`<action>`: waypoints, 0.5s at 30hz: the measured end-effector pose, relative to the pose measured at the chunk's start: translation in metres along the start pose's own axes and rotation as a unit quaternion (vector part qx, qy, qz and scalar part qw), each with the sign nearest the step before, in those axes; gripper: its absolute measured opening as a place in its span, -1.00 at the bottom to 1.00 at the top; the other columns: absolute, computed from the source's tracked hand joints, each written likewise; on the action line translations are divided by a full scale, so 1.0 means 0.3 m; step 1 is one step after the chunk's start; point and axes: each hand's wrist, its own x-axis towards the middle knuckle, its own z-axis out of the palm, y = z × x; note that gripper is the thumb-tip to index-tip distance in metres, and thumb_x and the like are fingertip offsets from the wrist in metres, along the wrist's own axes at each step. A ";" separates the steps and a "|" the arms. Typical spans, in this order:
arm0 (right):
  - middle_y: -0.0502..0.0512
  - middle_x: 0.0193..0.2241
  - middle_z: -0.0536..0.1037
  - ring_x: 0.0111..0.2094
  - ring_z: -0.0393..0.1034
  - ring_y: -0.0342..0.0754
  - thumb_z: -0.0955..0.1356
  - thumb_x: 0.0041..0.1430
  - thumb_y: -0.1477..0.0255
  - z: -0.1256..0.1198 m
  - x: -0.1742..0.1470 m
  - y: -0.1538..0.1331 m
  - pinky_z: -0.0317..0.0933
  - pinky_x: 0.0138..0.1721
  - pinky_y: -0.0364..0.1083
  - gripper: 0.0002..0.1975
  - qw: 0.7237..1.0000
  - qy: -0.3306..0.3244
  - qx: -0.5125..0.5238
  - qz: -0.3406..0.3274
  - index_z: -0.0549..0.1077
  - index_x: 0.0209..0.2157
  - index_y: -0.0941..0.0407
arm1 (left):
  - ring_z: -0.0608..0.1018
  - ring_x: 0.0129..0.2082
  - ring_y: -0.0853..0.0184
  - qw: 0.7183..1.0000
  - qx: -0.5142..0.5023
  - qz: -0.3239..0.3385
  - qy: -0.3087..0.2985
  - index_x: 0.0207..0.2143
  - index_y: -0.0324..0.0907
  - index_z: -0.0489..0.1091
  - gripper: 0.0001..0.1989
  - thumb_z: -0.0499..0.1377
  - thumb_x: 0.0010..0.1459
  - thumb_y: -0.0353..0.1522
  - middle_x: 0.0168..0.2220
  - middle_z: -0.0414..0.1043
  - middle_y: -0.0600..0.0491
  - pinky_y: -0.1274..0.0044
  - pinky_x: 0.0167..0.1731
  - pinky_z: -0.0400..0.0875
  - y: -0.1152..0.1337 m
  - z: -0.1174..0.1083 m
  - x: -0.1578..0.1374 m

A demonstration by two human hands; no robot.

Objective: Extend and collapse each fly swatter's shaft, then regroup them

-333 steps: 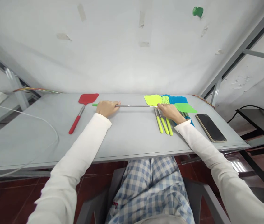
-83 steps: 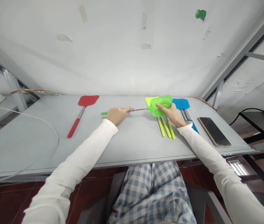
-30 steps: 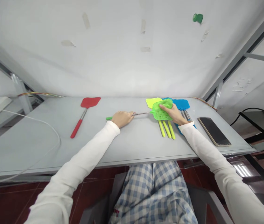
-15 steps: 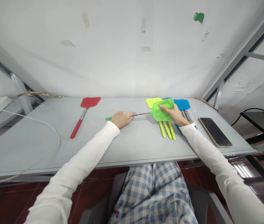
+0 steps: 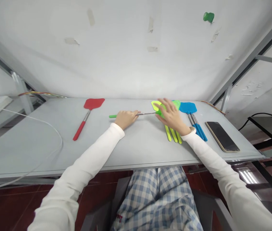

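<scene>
A green fly swatter (image 5: 147, 113) lies crosswise above the table, its handle to the left. My left hand (image 5: 125, 119) is closed around it where the handle meets the metal shaft. Over the swatter's mesh head, my right hand (image 5: 171, 117) has its fingers apart and hides much of the mesh; whether it touches is unclear. Beneath that hand are several yellow fly swatters (image 5: 174, 135), with three handles pointing toward me. Just right of them rest blue fly swatters (image 5: 188, 107), heads overlapping. A red fly swatter (image 5: 94, 103) lies alone on the left.
A phone (image 5: 222, 136) lies at the right of the grey table (image 5: 136, 150). A white cable (image 5: 56, 131) curves across the left side. Behind the table stands a white wall (image 5: 126, 64), with metal frame posts at both sides.
My right hand has let go of the green swatter's head and moved slightly left, fingers spreading over it. My left hand keeps its hold.
</scene>
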 end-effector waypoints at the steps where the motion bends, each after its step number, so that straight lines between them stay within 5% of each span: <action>1: 0.19 0.20 0.27 0.31 -0.04 0.14 0.18 0.31 0.32 0.009 0.005 -0.012 -0.09 0.29 0.23 -0.64 0.999 -0.031 -0.021 -0.037 0.32 0.09 0.06 | 0.58 -0.24 0.14 1.000 0.000 0.003 0.001 -0.03 -0.11 0.43 -0.54 -0.18 0.32 -0.17 -0.21 0.56 -0.16 0.45 -0.35 0.26 0.008 -0.001 -0.001; 7: 0.16 -0.19 0.53 0.23 0.16 0.08 0.13 0.35 0.40 0.040 0.012 -0.007 -0.06 0.28 0.18 -0.71 0.991 -0.074 -0.086 -0.077 0.45 -0.22 0.09 | 0.58 -0.21 0.10 1.000 0.000 0.014 -0.024 -0.02 -0.13 0.43 -0.56 -0.16 0.31 -0.20 -0.22 0.56 -0.16 0.42 -0.31 0.29 0.030 -0.001 0.003; 15: 0.12 -0.11 0.51 0.28 0.06 -0.03 0.07 0.37 0.42 0.041 -0.003 0.045 -0.08 0.29 0.09 -0.68 0.995 -0.062 -0.047 -0.064 0.40 -0.22 0.04 | 0.56 -0.29 0.16 0.993 -0.088 0.022 -0.073 -0.33 -0.18 0.49 -0.55 -0.15 0.26 -0.21 -0.32 0.54 -0.12 0.44 -0.36 0.29 0.063 -0.033 -0.002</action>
